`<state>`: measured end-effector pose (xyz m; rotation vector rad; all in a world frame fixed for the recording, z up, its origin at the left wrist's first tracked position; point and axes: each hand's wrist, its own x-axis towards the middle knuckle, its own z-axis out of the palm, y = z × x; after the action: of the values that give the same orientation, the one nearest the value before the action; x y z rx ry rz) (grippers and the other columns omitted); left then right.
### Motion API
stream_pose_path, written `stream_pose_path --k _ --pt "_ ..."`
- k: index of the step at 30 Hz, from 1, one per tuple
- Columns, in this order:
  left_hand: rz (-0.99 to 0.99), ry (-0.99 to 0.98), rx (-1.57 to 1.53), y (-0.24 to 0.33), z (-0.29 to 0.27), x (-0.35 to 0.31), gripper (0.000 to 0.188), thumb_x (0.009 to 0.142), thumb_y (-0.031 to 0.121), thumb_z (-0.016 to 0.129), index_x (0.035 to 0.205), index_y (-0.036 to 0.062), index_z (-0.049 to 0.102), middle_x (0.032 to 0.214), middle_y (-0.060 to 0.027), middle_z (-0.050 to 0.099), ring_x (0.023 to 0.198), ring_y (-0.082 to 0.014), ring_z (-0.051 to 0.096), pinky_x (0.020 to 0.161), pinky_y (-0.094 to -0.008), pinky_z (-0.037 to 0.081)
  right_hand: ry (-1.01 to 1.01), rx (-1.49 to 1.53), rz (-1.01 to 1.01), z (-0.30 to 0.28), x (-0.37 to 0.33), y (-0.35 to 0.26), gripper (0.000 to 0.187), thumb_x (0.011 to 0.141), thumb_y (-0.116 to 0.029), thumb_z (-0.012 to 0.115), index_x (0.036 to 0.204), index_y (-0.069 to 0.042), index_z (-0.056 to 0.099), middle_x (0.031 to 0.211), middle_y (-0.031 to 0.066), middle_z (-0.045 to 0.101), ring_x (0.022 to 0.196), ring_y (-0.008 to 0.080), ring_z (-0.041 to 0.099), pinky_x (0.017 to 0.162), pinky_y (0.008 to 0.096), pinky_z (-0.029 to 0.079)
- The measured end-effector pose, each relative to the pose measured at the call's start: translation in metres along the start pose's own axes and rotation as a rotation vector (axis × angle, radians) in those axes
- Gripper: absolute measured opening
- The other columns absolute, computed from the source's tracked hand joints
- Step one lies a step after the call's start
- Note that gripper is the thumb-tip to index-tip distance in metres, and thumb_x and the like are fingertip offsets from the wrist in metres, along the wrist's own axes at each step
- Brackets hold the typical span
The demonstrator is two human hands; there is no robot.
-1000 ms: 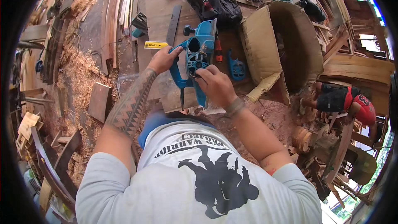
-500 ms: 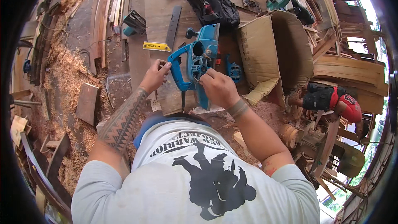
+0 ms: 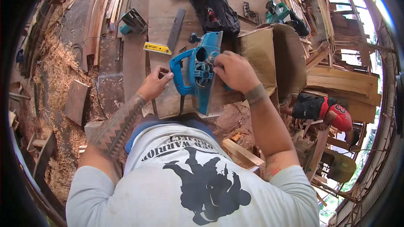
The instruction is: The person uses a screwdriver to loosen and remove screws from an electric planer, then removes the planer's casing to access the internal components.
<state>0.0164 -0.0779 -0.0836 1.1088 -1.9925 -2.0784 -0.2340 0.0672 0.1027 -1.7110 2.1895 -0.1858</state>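
Note:
A blue electric planer [image 3: 206, 45] lies on its side on the wooden board [image 3: 164, 105] before me, its round pulley housing [image 3: 203, 75] uncovered. My right hand [image 3: 237, 69] is at the planer's right side, fingertips pressed together by the upper part of the housing; what they pinch is hidden. Beside the planer's handle [image 3: 177, 73], my left hand [image 3: 155, 85] is curled, thumb and forefinger drawn together slightly apart from it. Anything between them is too small to tell. A blue part [image 3: 227, 87] shows a little under my right hand.
Beyond the planer lie a square with a yellow stock [image 3: 157, 48] and a black bag [image 3: 214, 10]. An open cardboard box [image 3: 257, 52] stands at right, near a green power tool [image 3: 275, 13]. Another person [image 3: 340, 117] bends among timber at far right. Wood shavings [image 3: 59, 96] cover the left floor.
My right hand has moved up and right from the middle of the pulley housing, uncovering it and hiding most of the loose blue part. My left hand has drawn slightly back from the handle.

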Motion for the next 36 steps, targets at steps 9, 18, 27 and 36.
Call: stream_pose_path --k 9,18,27,36 --pt "-0.023 0.121 -0.086 -0.004 0.048 0.006 0.057 0.104 0.048 0.066 0.132 -0.0002 0.059 0.108 -0.0201 0.073 0.095 -0.0283 0.072 0.085 -0.0419 0.057 -0.254 -0.026 -0.347 0.016 0.057 0.047 0.019 0.091 -0.022 0.073 0.101 -0.006 0.075 0.104 0.0165 0.068 0.103 0.0394 0.067 0.092 0.0492 0.053" --pt "0.004 0.344 -0.094 -0.016 0.087 0.002 0.054 0.106 0.049 0.059 0.131 0.0018 0.058 0.111 -0.0269 0.072 0.104 -0.0424 0.071 0.092 -0.05 0.054 -0.347 0.03 -0.444 0.021 0.076 0.059 0.018 0.092 -0.02 0.07 0.095 -0.002 0.073 0.098 0.0175 0.066 0.098 0.0386 0.067 0.088 0.0481 0.054" --pt "-0.028 0.406 -0.072 -0.013 0.096 0.002 0.057 0.106 0.05 0.056 0.137 0.0022 0.056 0.12 -0.0306 0.069 0.115 -0.0463 0.067 0.099 -0.0511 0.05 -0.372 0.143 -0.42 0.017 0.076 0.061 0.023 0.092 -0.021 0.069 0.092 0.002 0.073 0.098 0.0217 0.069 0.101 0.0413 0.065 0.09 0.049 0.053" --pt "-0.056 0.375 -0.061 -0.006 0.092 -0.003 0.057 0.106 0.051 0.056 0.139 0.0048 0.057 0.122 -0.0297 0.07 0.117 -0.0456 0.067 0.099 -0.0507 0.051 -0.36 0.187 -0.364 0.014 0.073 0.064 0.022 0.092 -0.022 0.072 0.094 0.001 0.075 0.095 0.0206 0.07 0.095 0.0386 0.068 0.087 0.0464 0.054"
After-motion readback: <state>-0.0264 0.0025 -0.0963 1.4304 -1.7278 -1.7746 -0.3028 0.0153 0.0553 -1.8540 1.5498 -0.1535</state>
